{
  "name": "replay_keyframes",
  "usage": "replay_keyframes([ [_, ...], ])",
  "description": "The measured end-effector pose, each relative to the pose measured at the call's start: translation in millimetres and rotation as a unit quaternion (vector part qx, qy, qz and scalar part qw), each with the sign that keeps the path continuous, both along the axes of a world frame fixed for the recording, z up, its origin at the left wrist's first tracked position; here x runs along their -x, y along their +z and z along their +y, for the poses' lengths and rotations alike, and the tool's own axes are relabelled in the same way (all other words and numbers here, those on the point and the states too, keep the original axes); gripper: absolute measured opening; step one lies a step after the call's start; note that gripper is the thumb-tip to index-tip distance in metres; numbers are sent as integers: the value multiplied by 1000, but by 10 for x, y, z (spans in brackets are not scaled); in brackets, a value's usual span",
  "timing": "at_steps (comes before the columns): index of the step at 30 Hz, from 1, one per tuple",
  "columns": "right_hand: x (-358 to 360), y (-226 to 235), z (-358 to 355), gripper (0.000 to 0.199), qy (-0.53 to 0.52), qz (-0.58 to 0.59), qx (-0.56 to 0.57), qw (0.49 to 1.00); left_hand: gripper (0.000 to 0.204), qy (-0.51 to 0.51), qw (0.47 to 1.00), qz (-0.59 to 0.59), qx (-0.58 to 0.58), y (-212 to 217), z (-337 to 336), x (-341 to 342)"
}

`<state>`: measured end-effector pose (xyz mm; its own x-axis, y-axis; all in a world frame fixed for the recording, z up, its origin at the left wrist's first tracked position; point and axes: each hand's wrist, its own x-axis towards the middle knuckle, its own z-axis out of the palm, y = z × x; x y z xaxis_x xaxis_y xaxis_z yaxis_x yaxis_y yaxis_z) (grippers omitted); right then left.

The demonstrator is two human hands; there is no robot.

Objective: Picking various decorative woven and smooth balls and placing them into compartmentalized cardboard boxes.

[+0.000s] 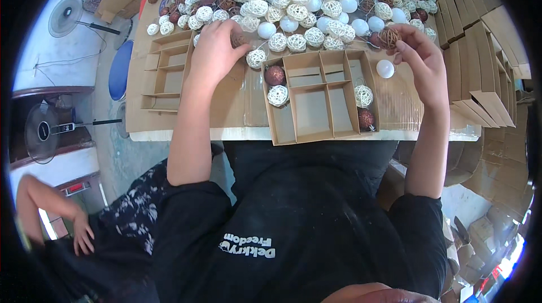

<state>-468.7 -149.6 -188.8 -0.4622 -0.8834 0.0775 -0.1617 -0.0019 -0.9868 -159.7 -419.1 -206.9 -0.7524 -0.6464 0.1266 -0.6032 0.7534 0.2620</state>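
Note:
A brown woven ball [389,38] is pinched between thumb and fingers of my right hand [423,57], beyond the right side of a divided cardboard box [310,112]. My left hand [217,46] is closed on another brown woven ball [239,40], slightly blurred, at the near edge of the ball pile. Inside the box, the left column holds a glittery dark red ball [275,75] and a white woven ball [278,96]. Its right column has a white woven ball [363,96] above a glittery dark red ball [366,119]. A smooth white ball [385,68] lies under my right hand.
Many white, pale blue, brown and red balls [299,12] cover the far table. Another divided box [169,80] sits left, partly behind my left forearm. Cardboard boxes [474,66] stand stacked at right. Another person's hand [83,234] shows lower left, near a fan [44,131].

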Motion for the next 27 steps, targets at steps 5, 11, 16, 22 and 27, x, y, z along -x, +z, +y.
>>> replay_keyframes([
  [5, -59, -9, 100, 32, 12, -10, -18, 1000, 38, -3, 1000, 0, 4, -19, -23, -4],
  [11, -91, -122, 116, 35, 10, -79, -49, 996, 43, 47, 994, 44, -85, 204, 51, -64],
  [16, -161, -196, 60, 39, -22, -77, -55, 995, 39, 40, 984, 99, -141, 319, 5, -175],
  [22, -406, -91, -13, 29, -82, 59, -110, 989, 41, 58, 942, 193, -268, 461, 35, -246],
  [27, -438, -116, 47, 26, -32, 135, -145, 980, 43, -17, 920, 233, -313, 541, 244, -264],
])
